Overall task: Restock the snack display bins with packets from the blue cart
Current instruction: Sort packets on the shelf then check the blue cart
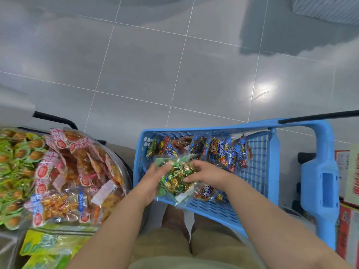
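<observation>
A blue cart [258,167] stands in front of me with several blue snack packets [219,152] along its far side. Over the cart's near edge both my hands hold a clear bag of green and gold sweets [175,178]. My left hand [153,181] grips the bag's left side. My right hand [204,172] curls over its top right. At the left is a clear display bin [124,167] piled with red and orange snack packets [77,171], and beside it lies a heap of green packets [13,167].
Yellow-green bags [50,245] lie at the bottom left below the bin. Red cartons [347,220] stand to the right of the cart's handle post. Grey tiled floor [174,74] stretches ahead. My knees are under the cart's near edge.
</observation>
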